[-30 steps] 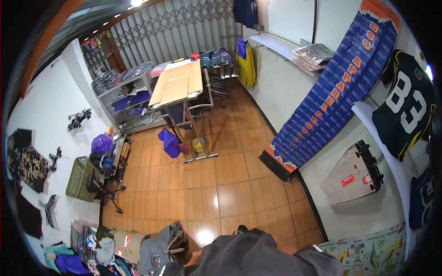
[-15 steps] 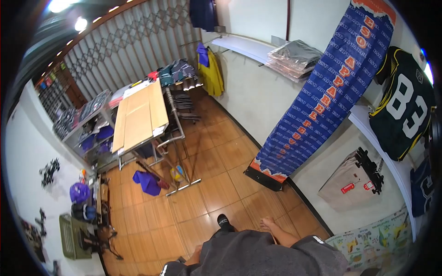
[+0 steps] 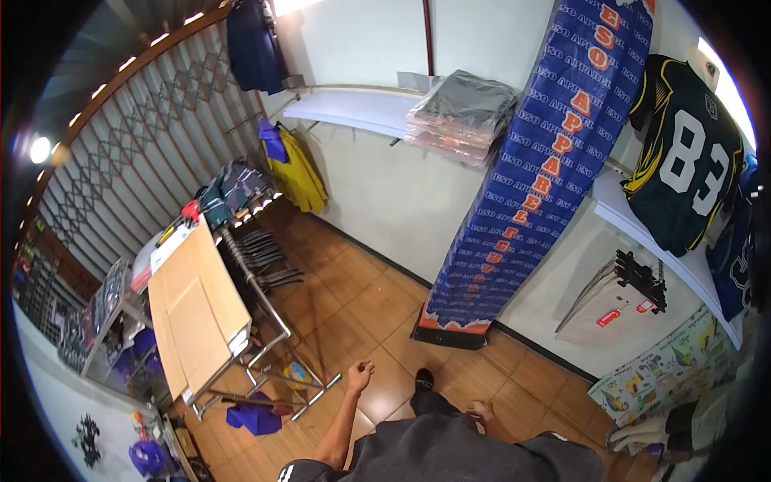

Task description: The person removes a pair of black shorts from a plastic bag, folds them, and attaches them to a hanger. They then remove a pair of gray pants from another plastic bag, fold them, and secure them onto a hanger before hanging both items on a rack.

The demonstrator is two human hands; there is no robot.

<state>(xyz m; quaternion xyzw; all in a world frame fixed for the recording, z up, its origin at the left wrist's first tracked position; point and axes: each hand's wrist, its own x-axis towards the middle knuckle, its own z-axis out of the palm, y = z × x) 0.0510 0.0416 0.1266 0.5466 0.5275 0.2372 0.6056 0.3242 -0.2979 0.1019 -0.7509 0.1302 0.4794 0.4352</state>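
Note:
My left hand (image 3: 361, 375) is raised in front of me over the tiled floor, its fingers curled in and nothing visible in them. It is nearest to the metal legs of a folding table (image 3: 193, 301) with a tan board top. Lower and to the right, my right hand (image 3: 482, 411) hangs beside my body, fingers loosely bent and apart, touching nothing. One dark shoe (image 3: 424, 377) shows between the two hands. Ahead on the right, a tall blue ESO APPAREL banner (image 3: 522, 193) leans with its foot on the floor.
Purple cloth (image 3: 255, 414) lies by the table's legs. A white wall shelf (image 3: 353, 108) bears bagged garments (image 3: 462, 112). On the right hang a black jersey (image 3: 683, 153) numbered 83 and beige trousers (image 3: 598, 301). A folding metal gate (image 3: 136, 120) closes the far left.
My left hand has swung forward and up from beside my body. The view has turned right and moved forward, so the table and gate sit further left.

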